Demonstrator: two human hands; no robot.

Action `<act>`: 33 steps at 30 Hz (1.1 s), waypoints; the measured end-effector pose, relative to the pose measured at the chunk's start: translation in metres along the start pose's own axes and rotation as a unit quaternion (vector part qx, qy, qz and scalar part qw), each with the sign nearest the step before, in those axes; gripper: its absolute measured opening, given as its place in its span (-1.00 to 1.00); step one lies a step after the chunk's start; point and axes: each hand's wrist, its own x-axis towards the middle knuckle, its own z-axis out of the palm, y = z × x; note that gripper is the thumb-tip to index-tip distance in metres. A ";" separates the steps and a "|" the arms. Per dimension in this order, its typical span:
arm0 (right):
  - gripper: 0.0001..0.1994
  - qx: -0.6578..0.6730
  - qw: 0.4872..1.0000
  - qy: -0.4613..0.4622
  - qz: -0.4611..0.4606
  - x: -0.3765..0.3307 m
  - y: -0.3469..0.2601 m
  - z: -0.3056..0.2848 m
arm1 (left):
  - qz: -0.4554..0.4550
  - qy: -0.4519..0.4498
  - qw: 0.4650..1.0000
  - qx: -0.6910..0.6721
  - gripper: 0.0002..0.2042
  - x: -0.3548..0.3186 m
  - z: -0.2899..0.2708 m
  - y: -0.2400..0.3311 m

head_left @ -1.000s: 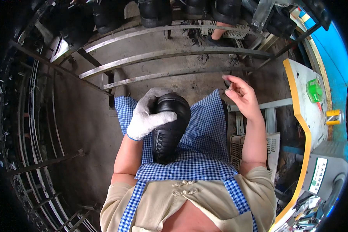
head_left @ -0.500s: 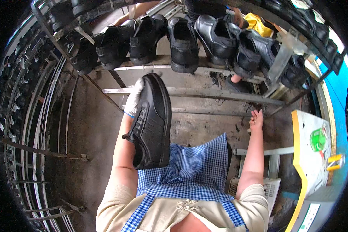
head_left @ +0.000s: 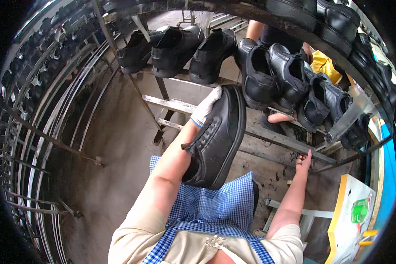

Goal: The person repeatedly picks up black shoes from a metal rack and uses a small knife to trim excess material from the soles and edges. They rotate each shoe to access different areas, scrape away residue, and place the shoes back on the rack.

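"What's in the grip?"

"A black lace-up shoe (head_left: 218,141). The left hand (head_left: 207,106), in a white knit glove, is clamped on its toe end. The fingers on the far side are hidden."

"How does the shoe sit from there?"

"It hangs back from the glove toward the wearer: toe at the grip, heel nearest the body, sole facing right, laces along the forearm side."

"And the other hand?"

"The right hand (head_left: 303,162) is bare, well to the right of the grip, fingers partly curled and apart, nothing visible in it. It's near a metal rail (head_left: 290,145); I cannot tell whether they touch."

"What's beyond the glove?"

"A row of black shoes (head_left: 212,59) on a rack, heels toward the wearer, reaching left and right of the grip. Beneath the row, right of the grip, another person's lower leg (head_left: 279,118) shows."

"Nearer the body?"

"A blue-checked apron (head_left: 207,207) below the held shoe. Far right of the grip, a white tabletop (head_left: 345,233) with a yellow edge bears a green item (head_left: 359,211)."
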 end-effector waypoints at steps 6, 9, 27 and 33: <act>-0.63 0.002 0.995 0.095 0.021 -0.010 -0.010 0.016 | -0.049 0.039 0.994 0.088 -0.71 -0.011 0.015 0.007; -0.67 0.018 0.999 0.035 0.016 0.000 -0.006 -0.019 | -0.021 0.057 0.979 0.192 -0.75 -0.035 0.018 0.017; -0.60 -0.033 0.995 0.040 0.083 -0.131 0.057 0.044 | 0.087 0.167 0.960 0.208 -0.63 -0.217 -0.043 0.062; -0.56 -0.079 0.994 -0.043 0.069 -0.140 0.093 0.070 | 0.122 0.178 0.938 0.272 -0.72 -0.253 -0.063 0.094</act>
